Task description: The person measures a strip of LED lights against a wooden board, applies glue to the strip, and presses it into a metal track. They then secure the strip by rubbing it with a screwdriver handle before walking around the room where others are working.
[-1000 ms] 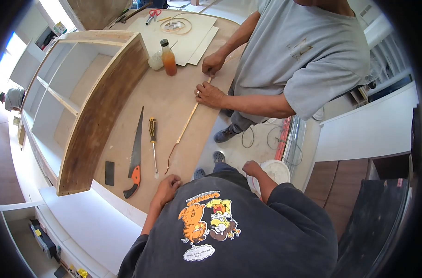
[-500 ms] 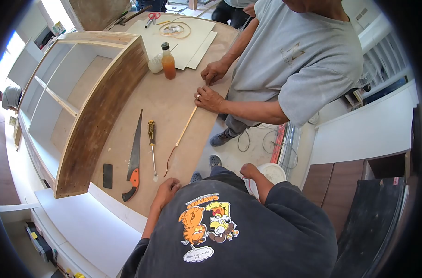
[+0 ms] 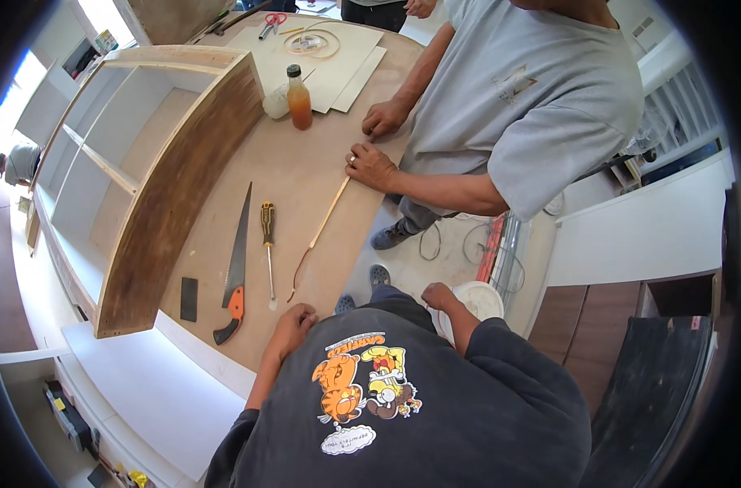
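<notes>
My left hand (image 3: 297, 324) rests on the near table edge with curled fingers, nothing visible in it. The bare end of a thin wire (image 3: 293, 291) lies just beyond it. My right hand (image 3: 439, 296) is closed in front of a white bucket (image 3: 482, 298), with nothing visible in it. A screwdriver (image 3: 267, 225) and an orange-handled saw (image 3: 237, 302) lie on the brown table (image 3: 216, 236), beside a dark flat block (image 3: 189, 299). A co-worker's two hands hold down the far part of a thin pale strip (image 3: 330, 211) joined to the wire.
A curved wooden shelf frame (image 3: 175, 179) stands at the left. A bottle of orange liquid (image 3: 299, 99), pale sheets (image 3: 358, 79), red scissors (image 3: 274, 19) and a coiled strip (image 3: 315, 41) are at the table's far end. The co-worker (image 3: 541, 98) stands at the right edge.
The view has shifted slightly. The co-worker's farther hand has drawn a little away from the nearer one. My hands have stayed nearly where they were.
</notes>
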Action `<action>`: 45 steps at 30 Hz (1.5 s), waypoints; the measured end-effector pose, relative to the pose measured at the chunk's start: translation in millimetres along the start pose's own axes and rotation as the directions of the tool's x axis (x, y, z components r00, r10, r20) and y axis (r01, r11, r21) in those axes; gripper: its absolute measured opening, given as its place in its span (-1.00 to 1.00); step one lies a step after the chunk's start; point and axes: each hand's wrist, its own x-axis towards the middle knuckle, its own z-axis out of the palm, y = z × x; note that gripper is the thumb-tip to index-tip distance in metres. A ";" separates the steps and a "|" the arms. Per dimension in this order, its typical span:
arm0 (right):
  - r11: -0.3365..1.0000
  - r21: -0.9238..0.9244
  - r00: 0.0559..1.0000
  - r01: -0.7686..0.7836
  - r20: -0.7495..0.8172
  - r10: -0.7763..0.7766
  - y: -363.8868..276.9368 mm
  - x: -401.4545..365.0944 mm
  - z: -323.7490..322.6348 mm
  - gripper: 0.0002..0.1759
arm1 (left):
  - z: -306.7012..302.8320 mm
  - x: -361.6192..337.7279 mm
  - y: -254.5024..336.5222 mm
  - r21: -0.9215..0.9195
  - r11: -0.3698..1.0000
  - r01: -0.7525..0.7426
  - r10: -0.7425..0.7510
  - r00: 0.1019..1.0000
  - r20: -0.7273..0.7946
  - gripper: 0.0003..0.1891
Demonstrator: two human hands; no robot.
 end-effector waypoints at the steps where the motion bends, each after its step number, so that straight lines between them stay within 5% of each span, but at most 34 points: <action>1: 0.991 0.116 0.998 -0.070 0.013 0.069 -4.4 -1.4 -8.5 -0.83 | -0.3 0.5 0.7 -0.001 1.000 0.002 -0.002 1.000 0.003 -0.79; 4: 0.970 -0.176 0.985 0.166 -0.016 -0.171 5.1 3.7 -2.4 -0.81 | -0.2 0.8 -0.5 0.011 1.000 -0.020 0.020 1.000 0.002 -0.79; 16: 0.991 0.089 0.994 -0.104 0.032 0.102 -17.3 -4.8 -36.6 -0.79 | 2.4 3.2 -12.8 -0.034 0.999 -0.006 0.006 1.000 -0.004 -0.77; 19: 0.981 -0.165 0.994 0.099 0.051 -0.092 -10.4 -1.0 -25.9 -0.78 | 1.4 3.2 -12.7 -0.025 1.000 -0.012 0.012 1.000 -0.001 -0.77; 25: 0.930 0.334 0.981 -0.154 -0.057 0.183 -13.6 -7.3 -29.7 -0.69 | 0.7 4.0 -12.2 -0.013 1.000 -0.018 0.018 1.000 0.006 -0.76; 29: 0.906 0.381 0.975 -0.183 -0.047 0.217 -15.3 -10.7 -32.6 -0.68 | 1.7 4.9 -16.8 0.003 0.999 -0.048 0.048 0.999 -0.001 -0.76; 37: 0.990 0.133 0.999 -0.040 -0.020 0.043 -2.9 -3.0 -14.5 -0.72 | 3.0 4.2 -16.4 -0.024 0.999 -0.026 0.026 1.000 0.001 -0.76; 40: 0.946 0.268 0.984 -0.180 0.031 0.178 -14.3 -7.8 -31.1 -0.73 | 3.7 4.5 -17.4 -0.033 0.999 -0.031 0.031 1.000 -0.006 -0.76; 45: 0.998 0.066 1.000 -0.020 -0.017 0.021 -4.1 -2.4 -14.5 -0.79 | 0.2 1.2 -5.6 -0.007 1.000 0.020 -0.020 1.000 0.008 -0.77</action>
